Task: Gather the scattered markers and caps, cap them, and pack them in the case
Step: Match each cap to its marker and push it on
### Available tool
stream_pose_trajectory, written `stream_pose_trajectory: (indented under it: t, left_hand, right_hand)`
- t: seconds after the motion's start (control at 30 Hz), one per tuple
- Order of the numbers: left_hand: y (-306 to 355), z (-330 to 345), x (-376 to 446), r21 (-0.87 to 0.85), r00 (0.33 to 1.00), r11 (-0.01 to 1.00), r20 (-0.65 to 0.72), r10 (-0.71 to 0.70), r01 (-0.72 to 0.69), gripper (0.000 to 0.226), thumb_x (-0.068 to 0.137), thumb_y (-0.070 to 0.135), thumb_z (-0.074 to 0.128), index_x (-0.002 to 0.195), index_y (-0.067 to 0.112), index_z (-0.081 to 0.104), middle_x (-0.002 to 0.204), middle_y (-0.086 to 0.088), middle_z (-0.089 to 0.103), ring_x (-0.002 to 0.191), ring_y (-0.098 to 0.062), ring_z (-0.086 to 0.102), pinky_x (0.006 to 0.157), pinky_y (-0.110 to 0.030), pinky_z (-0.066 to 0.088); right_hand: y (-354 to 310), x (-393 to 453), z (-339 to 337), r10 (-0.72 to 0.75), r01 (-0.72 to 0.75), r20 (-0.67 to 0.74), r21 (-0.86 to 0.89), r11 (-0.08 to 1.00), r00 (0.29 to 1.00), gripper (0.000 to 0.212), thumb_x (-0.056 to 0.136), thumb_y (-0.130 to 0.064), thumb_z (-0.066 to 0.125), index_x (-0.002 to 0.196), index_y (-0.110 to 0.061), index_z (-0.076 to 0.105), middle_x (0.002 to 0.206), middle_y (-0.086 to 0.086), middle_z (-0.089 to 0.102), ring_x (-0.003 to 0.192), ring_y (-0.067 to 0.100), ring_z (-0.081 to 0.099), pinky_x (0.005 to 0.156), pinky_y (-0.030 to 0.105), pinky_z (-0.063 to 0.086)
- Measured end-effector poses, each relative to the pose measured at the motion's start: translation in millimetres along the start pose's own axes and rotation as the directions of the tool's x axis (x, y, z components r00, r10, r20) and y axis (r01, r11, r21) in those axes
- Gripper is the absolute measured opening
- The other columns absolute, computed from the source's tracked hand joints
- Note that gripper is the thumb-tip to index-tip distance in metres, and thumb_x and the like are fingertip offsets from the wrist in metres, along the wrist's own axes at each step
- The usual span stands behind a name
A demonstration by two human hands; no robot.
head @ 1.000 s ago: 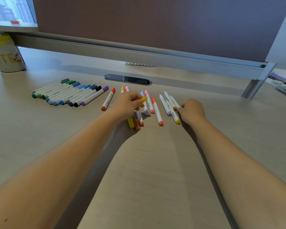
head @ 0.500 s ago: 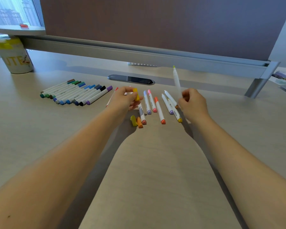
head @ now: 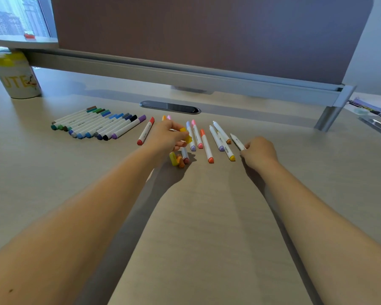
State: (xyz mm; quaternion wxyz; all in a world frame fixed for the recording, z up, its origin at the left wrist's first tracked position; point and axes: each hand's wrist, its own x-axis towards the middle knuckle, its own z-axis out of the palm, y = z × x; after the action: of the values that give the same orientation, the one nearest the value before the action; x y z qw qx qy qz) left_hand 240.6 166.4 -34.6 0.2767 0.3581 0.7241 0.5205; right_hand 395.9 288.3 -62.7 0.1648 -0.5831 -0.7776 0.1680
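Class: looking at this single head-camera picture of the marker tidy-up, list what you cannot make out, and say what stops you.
- Markers beneath the left hand: hidden by it, head view.
- Tip colour of the white uncapped marker gripped by the right hand: too small.
- Lettering on the white-and-yellow cup: cut off.
- Marker case: cannot be identified.

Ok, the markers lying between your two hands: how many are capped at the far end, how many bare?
Capped: 3 (lavender, pink, orange-red)
Bare-tipped: 3 (purple-ended, orange-ended, yellow-ended)
Total: 6
Not counted: those hidden under the left hand.

Both arms outstretched; left hand (head: 165, 137) fingers pinched, right hand (head: 260, 150) curled, knuckles up.
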Motion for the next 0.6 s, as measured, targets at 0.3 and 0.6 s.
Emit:
stream_pose_trajectory:
  t: [0.3, 0.6]
  left_hand:
    - [2.7, 8.2, 3.1, -0.234, 0.995, 0.967, 0.027, -0.093, 0.096, 0.012, 0.092, 0.008, 0.051, 0.104, 0.008, 0.052, 0.079, -0.003, 0.058, 0.071, -0.01, 0.059, 0.058, -0.012, 0.051]
    - [4.9, 4.0, 2.6, -0.447, 0.968, 0.868, -0.015, -0.25, 0.217, 0.009, 0.093, 0.013, 0.052, 0.099, 0.006, 0.053, 0.074, -0.005, 0.058, 0.064, -0.009, 0.055, 0.064, -0.018, 0.049]
  right_hand:
    - [-25.6, -6.8, 10.1, -0.138, 0.138, 0.007, -0.066, 0.988, 0.99, 0.029, 0.091, -0.027, 0.057, 0.079, 0.0, 0.061, 0.067, 0.005, 0.044, 0.073, 0.024, 0.045, 0.056, 0.027, 0.032]
    - [-24.6, -16.6, -6.0, -0.152, 0.164, -0.169, 0.061, 0.985, 0.974, 0.021, 0.093, -0.016, 0.047, 0.103, -0.001, 0.058, 0.101, 0.016, 0.059, 0.079, 0.024, 0.044, 0.062, 0.029, 0.032]
